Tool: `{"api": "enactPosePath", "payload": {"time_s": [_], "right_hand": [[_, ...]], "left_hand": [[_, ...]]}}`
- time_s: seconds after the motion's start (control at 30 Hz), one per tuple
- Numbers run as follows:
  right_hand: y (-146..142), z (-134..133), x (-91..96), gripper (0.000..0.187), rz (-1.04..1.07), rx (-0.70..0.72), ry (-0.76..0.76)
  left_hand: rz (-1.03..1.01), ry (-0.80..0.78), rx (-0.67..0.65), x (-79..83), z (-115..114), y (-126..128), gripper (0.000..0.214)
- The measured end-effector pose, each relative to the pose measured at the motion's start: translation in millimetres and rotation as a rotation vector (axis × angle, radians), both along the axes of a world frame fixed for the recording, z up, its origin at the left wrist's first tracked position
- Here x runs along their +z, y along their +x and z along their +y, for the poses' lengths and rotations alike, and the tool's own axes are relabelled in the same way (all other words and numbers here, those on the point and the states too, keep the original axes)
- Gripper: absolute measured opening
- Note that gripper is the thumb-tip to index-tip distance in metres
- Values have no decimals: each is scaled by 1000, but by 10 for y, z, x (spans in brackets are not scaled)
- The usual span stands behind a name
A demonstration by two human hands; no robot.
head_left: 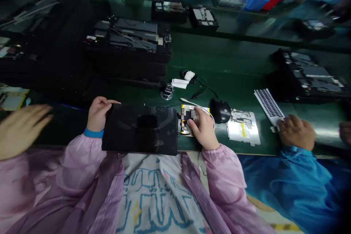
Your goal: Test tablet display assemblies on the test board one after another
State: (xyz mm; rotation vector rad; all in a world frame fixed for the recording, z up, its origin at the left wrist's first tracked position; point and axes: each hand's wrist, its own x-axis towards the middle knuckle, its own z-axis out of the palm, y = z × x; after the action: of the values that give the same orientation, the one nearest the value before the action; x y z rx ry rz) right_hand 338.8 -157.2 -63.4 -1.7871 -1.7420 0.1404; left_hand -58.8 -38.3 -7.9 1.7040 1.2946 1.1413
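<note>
A black tablet (pixel 139 129) lies face up at the near edge of the green bench (pixel 233 69). My left hand (pixel 98 113) grips its top left corner, fingers curled over the edge. At the tablet's right side, my right hand (pixel 202 128) is closed around a white cable's plug (pixel 189 123). Under that hand lies a small yellow card with a dark part (pixel 188 112). The white cable (pixel 197 105) runs up and left from my fingers.
A black mouse (pixel 221 110), a silver plate with a yellow tag (pixel 242 126), a tally counter (pixel 168 91) and stacked black trays (pixel 131 49) stand behind. A co-worker's hand in a blue sleeve (pixel 297 131) rests by a sticker sheet (pixel 268 106). Another blurred hand (pixel 20 129) enters at left.
</note>
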Motion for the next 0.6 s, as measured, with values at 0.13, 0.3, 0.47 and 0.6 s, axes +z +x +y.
{"api": "enactPosePath", "payload": {"time_s": [0.13, 0.3, 0.47, 0.6], "right_hand": [[-175, -129, 199, 32, 179, 79, 125], [-278, -130, 349, 17, 194, 259, 10], [-123, -8, 219, 19, 153, 216, 48], [2, 2, 37, 21, -35, 337, 125]], "left_hand": [[-305, -143, 30, -223, 23, 413, 24], [-546, -266, 52, -139, 13, 384, 31], [-537, -301, 64, -117, -25, 351, 36], [-604, -329, 29, -139, -171, 346, 40]]}}
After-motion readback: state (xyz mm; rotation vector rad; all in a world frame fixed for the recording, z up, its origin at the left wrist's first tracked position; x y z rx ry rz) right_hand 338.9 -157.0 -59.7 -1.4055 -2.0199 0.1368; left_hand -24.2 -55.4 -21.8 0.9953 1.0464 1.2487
